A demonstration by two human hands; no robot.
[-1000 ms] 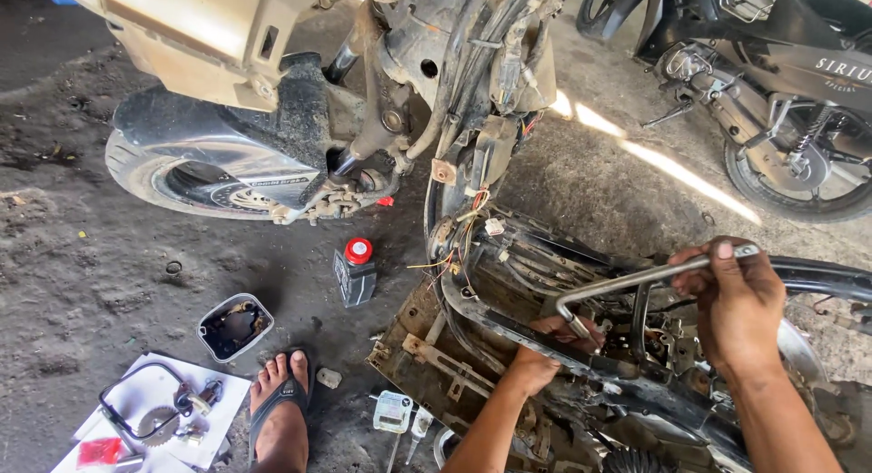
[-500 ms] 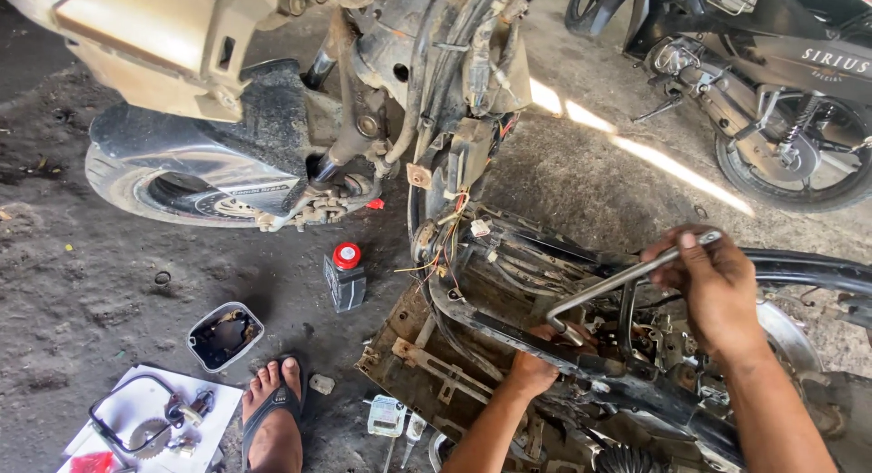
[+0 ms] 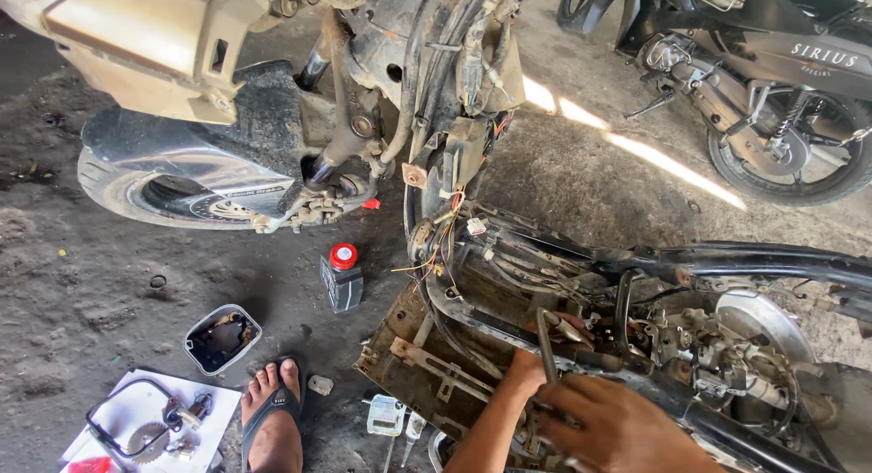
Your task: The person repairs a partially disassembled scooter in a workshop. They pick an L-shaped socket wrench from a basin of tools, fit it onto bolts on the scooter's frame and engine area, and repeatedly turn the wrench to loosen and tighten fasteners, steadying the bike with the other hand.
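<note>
A: Right hand (image 3: 627,432) at the bottom edge of the view; fingers curled shut around a thin grey metal rod (image 3: 547,346); rod stands nearly upright with a bent top, rising among the wires of the stripped scooter frame (image 3: 727,259).

B: Left hand (image 3: 525,371)?

A: Pressed against the lower frame rail, just left of the rod; fingers tucked behind the tubing; cannot tell whether they are open or closed.

B: Frame condition?

A: Black round tubing, dusty; bare wire bundles in red and yellow; rusty flat plate (image 3: 413,359) below it.

B: Floor items?

A: Small dark bottle (image 3: 342,278) with a red cap, upright, left of the frame; dark cut-open container (image 3: 222,338), rounded rectangle, glossy inside; white paper sheet (image 3: 136,409) holding a toothed gear (image 3: 145,439) and a bent black cable; bare foot in a dark sandal (image 3: 275,423) between sheet and plate; ground is grey, gritty, oil-stained.

B: Behind?

A: Front tyre (image 3: 136,196), worn rubber, under a scuffed black mudguard; second motorcycle (image 3: 772,82), black, top right.
</note>
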